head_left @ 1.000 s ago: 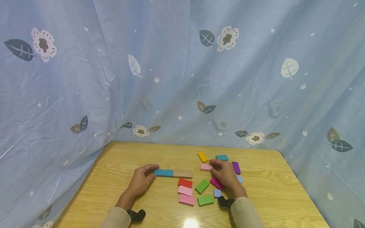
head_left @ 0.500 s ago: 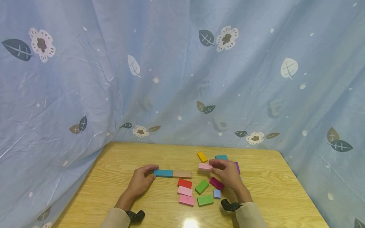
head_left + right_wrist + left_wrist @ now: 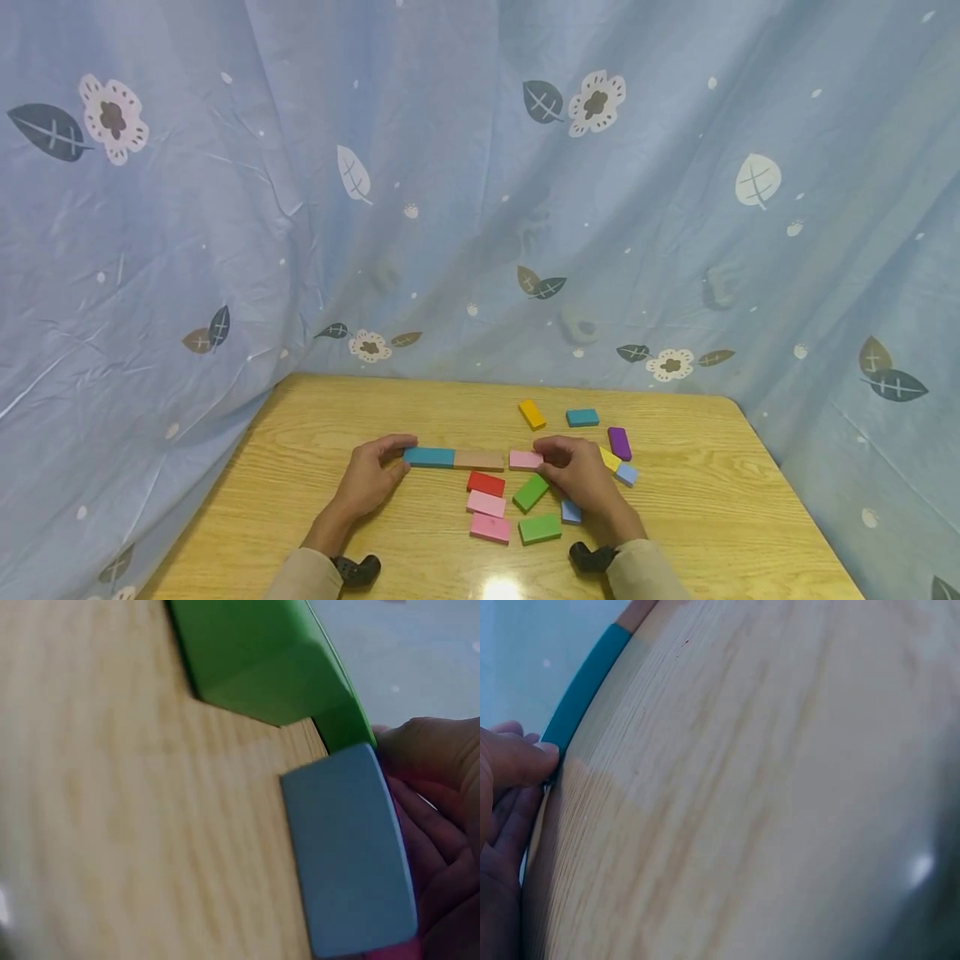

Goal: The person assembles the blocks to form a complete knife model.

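In the head view, a blue block (image 3: 429, 457) and a tan wooden block (image 3: 478, 460) lie end to end in a row. My left hand (image 3: 372, 473) pinches the left end of the blue block; the left wrist view shows its thumb (image 3: 536, 760) against that end. With my right hand (image 3: 581, 473) I grip the right end of a light pink block (image 3: 526, 460), just right of the tan one, a small gap between them. Below it lies a tilted green block (image 3: 532, 492). A small light-blue block (image 3: 349, 855) hides part of the right hand in the right wrist view.
Red (image 3: 486, 483), pale pink (image 3: 487, 503) and darker pink (image 3: 491, 527) blocks are stacked in a column below the row. A second green block (image 3: 540, 528) sits beside them. Orange (image 3: 532, 414), teal (image 3: 582, 417), purple (image 3: 619, 443) and yellow (image 3: 611, 459) blocks lie farther back and right.
My right hand has lifted the light pink block and brought it left and nearer, into line with the tan block. The left hand stays at the blue block.
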Tool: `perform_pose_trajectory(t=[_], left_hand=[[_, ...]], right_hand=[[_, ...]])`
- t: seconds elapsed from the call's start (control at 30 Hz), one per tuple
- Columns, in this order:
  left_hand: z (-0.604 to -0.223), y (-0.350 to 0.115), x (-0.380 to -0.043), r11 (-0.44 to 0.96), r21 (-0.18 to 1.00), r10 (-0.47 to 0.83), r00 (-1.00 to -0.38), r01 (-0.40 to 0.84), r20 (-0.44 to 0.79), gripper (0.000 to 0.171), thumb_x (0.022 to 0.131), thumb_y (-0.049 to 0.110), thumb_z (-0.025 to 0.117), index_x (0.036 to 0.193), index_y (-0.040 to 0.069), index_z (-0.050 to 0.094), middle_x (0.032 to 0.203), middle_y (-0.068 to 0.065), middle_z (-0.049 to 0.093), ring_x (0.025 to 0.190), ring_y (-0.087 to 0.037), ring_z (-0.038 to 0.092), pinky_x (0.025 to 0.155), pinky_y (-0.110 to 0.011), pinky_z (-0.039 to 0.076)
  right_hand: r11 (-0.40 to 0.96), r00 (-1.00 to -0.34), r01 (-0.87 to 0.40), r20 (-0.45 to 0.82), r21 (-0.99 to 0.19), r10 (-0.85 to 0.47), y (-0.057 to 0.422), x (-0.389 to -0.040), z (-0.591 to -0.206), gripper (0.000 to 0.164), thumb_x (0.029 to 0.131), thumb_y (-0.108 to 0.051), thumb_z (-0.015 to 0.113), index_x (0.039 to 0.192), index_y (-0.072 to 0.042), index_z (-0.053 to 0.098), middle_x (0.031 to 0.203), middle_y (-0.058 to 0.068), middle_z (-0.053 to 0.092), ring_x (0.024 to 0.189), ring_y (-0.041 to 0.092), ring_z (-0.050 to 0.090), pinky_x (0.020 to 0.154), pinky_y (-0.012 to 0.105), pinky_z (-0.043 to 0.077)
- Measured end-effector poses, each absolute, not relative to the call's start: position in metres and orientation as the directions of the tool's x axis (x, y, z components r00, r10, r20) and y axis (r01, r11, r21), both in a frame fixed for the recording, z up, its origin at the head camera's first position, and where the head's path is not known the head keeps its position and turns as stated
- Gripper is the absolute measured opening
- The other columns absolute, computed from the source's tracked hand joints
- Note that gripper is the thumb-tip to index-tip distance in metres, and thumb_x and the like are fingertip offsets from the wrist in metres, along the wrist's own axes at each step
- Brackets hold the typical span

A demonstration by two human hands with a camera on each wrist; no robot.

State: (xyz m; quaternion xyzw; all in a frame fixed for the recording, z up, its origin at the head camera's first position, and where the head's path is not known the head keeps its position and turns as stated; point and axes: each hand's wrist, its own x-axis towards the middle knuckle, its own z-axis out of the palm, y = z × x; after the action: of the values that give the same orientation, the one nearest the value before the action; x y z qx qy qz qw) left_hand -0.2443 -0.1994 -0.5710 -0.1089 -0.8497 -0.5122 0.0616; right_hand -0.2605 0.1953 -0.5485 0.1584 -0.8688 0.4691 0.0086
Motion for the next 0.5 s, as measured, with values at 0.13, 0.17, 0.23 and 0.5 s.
perform_pose_trajectory(t=[0.13,0.17,0.23,0.5], left_hand=[[-0.5713,-0.1986,-0.2442,0.461,0.842,0.121,-0.96,0.28,0.252,0.042,0.095,-0.009,0.077,0.134,0.006,0.077,0.135,-0.01,0.078,0.127,-0.034,0.075,0.108,-0.039,0.062],[-0.5714,-0.1984,-0.2442,0.461,0.841,0.12,-0.959,0.282,0.256,0.042,0.095,-0.01,0.077,0.134,0.006,0.077,0.134,-0.01,0.078,0.127,-0.034,0.075,0.108,-0.04,0.062],[-0.5714,-0.198,-0.2442,0.459,0.845,0.115,-0.961,0.275,0.251,0.042,0.095,-0.009,0.077,0.134,0.007,0.077,0.135,-0.01,0.078,0.127,-0.034,0.075,0.108,-0.04,0.062],[-0.5707,-0.198,-0.2436,0.444,0.857,0.118,-0.965,0.262,0.233,0.042,0.096,-0.009,0.076,0.135,0.008,0.076,0.136,-0.01,0.077,0.129,-0.034,0.073,0.111,-0.045,0.06]], right_hand=[[0.526,-0.943,-0.304,0.172,-0.794,-0.286,0.1942,-0.2598,-0.549,0.03,0.094,-0.002,0.084,0.123,-0.01,0.082,0.115,-0.001,0.082,0.098,0.012,0.077,0.086,0.021,0.064],[0.53,-0.942,-0.308,0.174,-0.79,-0.288,0.1939,-0.2597,-0.5489,0.031,0.094,-0.002,0.084,0.124,-0.01,0.082,0.115,-0.001,0.082,0.097,0.01,0.076,0.085,0.021,0.063],[0.534,-0.941,-0.309,0.174,-0.787,-0.289,0.1934,-0.2595,-0.5489,0.031,0.094,-0.003,0.085,0.124,-0.011,0.082,0.115,-0.002,0.082,0.095,0.008,0.074,0.085,0.02,0.063],[0.524,-0.935,-0.326,0.187,-0.787,-0.302,0.1916,-0.2594,-0.5477,0.029,0.095,-0.003,0.084,0.123,-0.009,0.082,0.116,0.001,0.082,0.097,0.011,0.076,0.085,0.02,0.063]])
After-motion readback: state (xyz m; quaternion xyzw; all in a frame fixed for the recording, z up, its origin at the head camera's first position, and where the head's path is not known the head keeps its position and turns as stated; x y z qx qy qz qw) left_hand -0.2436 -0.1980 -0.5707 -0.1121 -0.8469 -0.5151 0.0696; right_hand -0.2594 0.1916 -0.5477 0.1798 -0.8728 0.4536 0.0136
